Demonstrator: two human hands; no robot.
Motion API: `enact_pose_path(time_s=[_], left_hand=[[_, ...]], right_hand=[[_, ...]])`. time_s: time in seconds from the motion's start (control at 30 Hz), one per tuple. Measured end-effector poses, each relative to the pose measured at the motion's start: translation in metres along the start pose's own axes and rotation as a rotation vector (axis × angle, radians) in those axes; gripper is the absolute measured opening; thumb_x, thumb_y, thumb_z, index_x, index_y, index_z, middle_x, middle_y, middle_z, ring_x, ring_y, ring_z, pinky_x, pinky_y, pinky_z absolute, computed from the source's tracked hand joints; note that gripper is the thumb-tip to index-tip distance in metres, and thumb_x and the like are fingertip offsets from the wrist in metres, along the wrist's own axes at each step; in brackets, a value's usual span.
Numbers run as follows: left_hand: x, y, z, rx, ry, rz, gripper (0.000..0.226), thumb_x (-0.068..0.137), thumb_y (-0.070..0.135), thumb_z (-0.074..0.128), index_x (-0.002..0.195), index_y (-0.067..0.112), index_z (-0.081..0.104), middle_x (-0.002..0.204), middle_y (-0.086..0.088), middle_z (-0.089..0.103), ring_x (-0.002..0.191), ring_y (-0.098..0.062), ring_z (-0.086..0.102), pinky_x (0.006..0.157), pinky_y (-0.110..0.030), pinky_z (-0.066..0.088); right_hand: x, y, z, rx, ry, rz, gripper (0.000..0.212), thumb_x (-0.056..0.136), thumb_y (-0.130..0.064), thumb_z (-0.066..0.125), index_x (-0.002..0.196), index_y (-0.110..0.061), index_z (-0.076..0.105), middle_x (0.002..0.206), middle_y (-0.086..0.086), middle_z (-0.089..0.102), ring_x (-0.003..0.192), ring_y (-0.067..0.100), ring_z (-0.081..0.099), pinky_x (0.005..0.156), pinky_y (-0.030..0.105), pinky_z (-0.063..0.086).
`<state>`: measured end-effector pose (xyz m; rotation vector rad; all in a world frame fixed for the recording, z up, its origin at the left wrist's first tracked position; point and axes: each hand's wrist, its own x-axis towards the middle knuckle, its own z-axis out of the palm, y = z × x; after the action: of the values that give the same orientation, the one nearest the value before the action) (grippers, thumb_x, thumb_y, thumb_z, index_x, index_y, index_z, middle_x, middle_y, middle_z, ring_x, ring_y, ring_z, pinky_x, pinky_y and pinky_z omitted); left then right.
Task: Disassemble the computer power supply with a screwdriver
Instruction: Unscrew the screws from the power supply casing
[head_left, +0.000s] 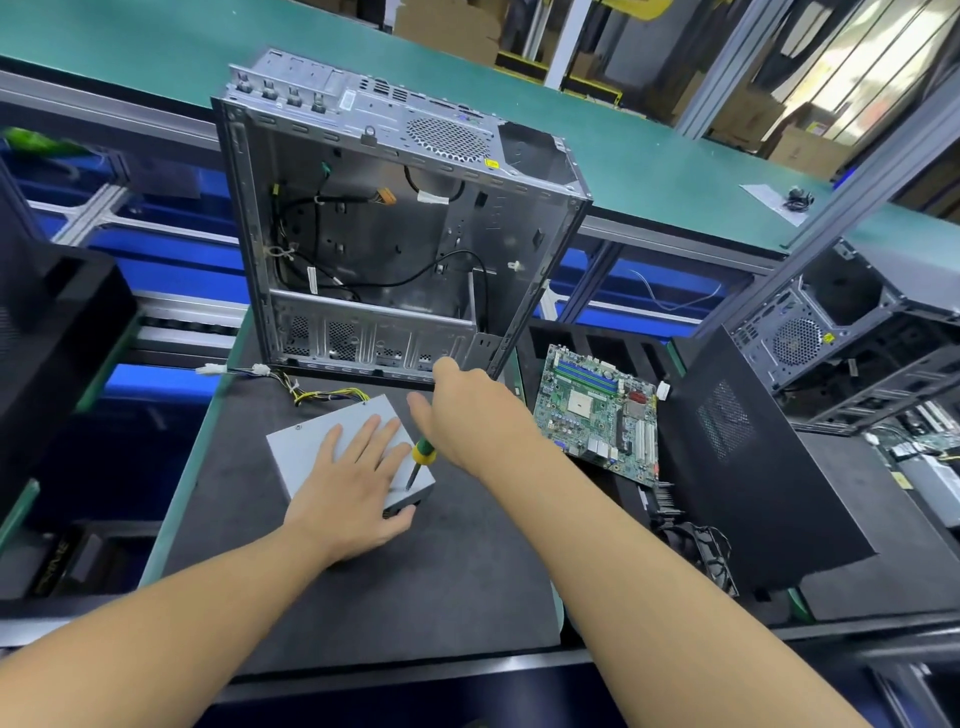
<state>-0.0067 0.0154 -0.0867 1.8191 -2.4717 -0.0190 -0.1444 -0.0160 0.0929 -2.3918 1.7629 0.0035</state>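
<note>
A grey metal power supply (311, 441) lies flat on the black mat (415, 571), its yellow and black cable bundle (327, 395) trailing toward the back left. My left hand (353, 483) presses flat on its lid, fingers spread, thumb at the near right corner. My right hand (467, 415) grips a screwdriver (422, 457) with a green and yellow handle. Its shaft stands nearly upright with the tip on the lid's right edge.
An empty computer case (395, 218) stands open just behind the power supply. A green motherboard (597, 410) lies to the right on the mat, and a black side panel (753, 467) leans beyond it. A second case (841, 332) sits far right. A green conveyor (649, 156) runs behind.
</note>
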Motion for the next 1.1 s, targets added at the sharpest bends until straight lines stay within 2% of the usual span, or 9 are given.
enact_pose_path(time_s=[0.2, 0.33, 0.43, 0.57, 0.7, 0.83, 0.9, 1.0, 1.1], left_hand=[[0.0, -0.002, 0.0, -0.024, 0.082, 0.013, 0.066, 0.081, 0.062, 0.043, 0.128, 0.018, 0.057, 0.149, -0.006, 0.047, 0.145, -0.026, 0.035, 0.112, -0.058, 0.03], [0.0, -0.002, 0.002, -0.034, 0.107, 0.018, 0.066, 0.081, 0.061, 0.043, 0.129, 0.017, 0.058, 0.15, -0.006, 0.047, 0.144, -0.025, 0.037, 0.112, -0.058, 0.031], [0.001, -0.003, 0.002, -0.028, 0.069, 0.012, 0.072, 0.083, 0.064, 0.037, 0.138, 0.018, 0.053, 0.157, -0.003, 0.038, 0.148, -0.023, 0.03, 0.116, -0.056, 0.025], [0.001, -0.003, 0.001, -0.032, 0.061, 0.004, 0.074, 0.084, 0.064, 0.036, 0.14, 0.018, 0.05, 0.156, -0.003, 0.039, 0.149, -0.022, 0.027, 0.117, -0.055, 0.023], [0.001, -0.003, -0.001, -0.041, 0.088, 0.008, 0.072, 0.083, 0.061, 0.041, 0.137, 0.016, 0.055, 0.151, -0.006, 0.046, 0.146, -0.024, 0.034, 0.115, -0.057, 0.029], [0.001, -0.003, 0.0, -0.051, 0.125, 0.019, 0.066, 0.08, 0.06, 0.046, 0.126, 0.016, 0.062, 0.148, -0.007, 0.05, 0.142, -0.025, 0.041, 0.111, -0.057, 0.034], [0.001, -0.003, 0.0, -0.067, 0.144, 0.015, 0.065, 0.079, 0.06, 0.046, 0.126, 0.017, 0.061, 0.147, -0.006, 0.05, 0.141, -0.025, 0.042, 0.111, -0.057, 0.034], [0.0, -0.003, 0.0, -0.087, 0.136, 0.009, 0.064, 0.078, 0.06, 0.043, 0.125, 0.021, 0.061, 0.145, -0.005, 0.052, 0.14, -0.025, 0.042, 0.111, -0.056, 0.034], [0.001, -0.004, 0.001, -0.102, 0.105, 0.001, 0.066, 0.081, 0.062, 0.042, 0.133, 0.023, 0.056, 0.154, -0.001, 0.042, 0.146, -0.022, 0.032, 0.116, -0.055, 0.026]], right_hand=[[0.001, 0.002, -0.009, 0.053, -0.187, -0.045, 0.024, 0.098, -0.035, 0.047, 0.094, -0.016, 0.034, 0.069, 0.003, 0.046, 0.056, 0.018, 0.043, 0.046, 0.03, 0.029], [0.0, 0.003, -0.02, 0.003, -0.302, -0.134, 0.024, 0.098, -0.036, 0.05, 0.096, -0.018, 0.034, 0.082, 0.008, 0.056, 0.062, 0.019, 0.047, 0.048, 0.032, 0.029], [0.001, -0.001, -0.024, -0.023, -0.342, -0.192, 0.023, 0.096, -0.035, 0.054, 0.096, -0.02, 0.036, 0.093, 0.008, 0.058, 0.076, 0.027, 0.053, 0.051, 0.032, 0.031], [0.001, -0.008, -0.023, -0.045, -0.341, -0.159, 0.023, 0.098, -0.035, 0.05, 0.097, -0.017, 0.035, 0.08, 0.005, 0.052, 0.065, 0.021, 0.048, 0.049, 0.033, 0.029], [0.001, -0.014, -0.022, -0.081, -0.35, -0.147, 0.022, 0.098, -0.031, 0.047, 0.095, -0.014, 0.034, 0.072, 0.003, 0.049, 0.058, 0.017, 0.044, 0.047, 0.032, 0.027], [0.003, -0.015, -0.029, -0.147, -0.408, -0.201, 0.023, 0.096, -0.028, 0.054, 0.1, -0.018, 0.033, 0.081, 0.003, 0.049, 0.071, 0.024, 0.052, 0.05, 0.031, 0.031], [0.004, -0.015, -0.03, -0.172, -0.415, -0.243, 0.023, 0.09, -0.016, 0.06, 0.099, -0.019, 0.039, 0.092, 0.004, 0.052, 0.083, 0.027, 0.054, 0.054, 0.031, 0.034], [0.004, -0.015, -0.031, -0.189, -0.426, -0.287, 0.027, 0.079, 0.001, 0.056, 0.093, -0.019, 0.045, 0.1, 0.002, 0.049, 0.085, 0.024, 0.051, 0.055, 0.029, 0.033], [0.003, -0.016, -0.029, -0.208, -0.431, -0.244, 0.022, 0.085, -0.011, 0.057, 0.099, -0.017, 0.041, 0.099, 0.004, 0.053, 0.086, 0.026, 0.054, 0.062, 0.033, 0.043]])
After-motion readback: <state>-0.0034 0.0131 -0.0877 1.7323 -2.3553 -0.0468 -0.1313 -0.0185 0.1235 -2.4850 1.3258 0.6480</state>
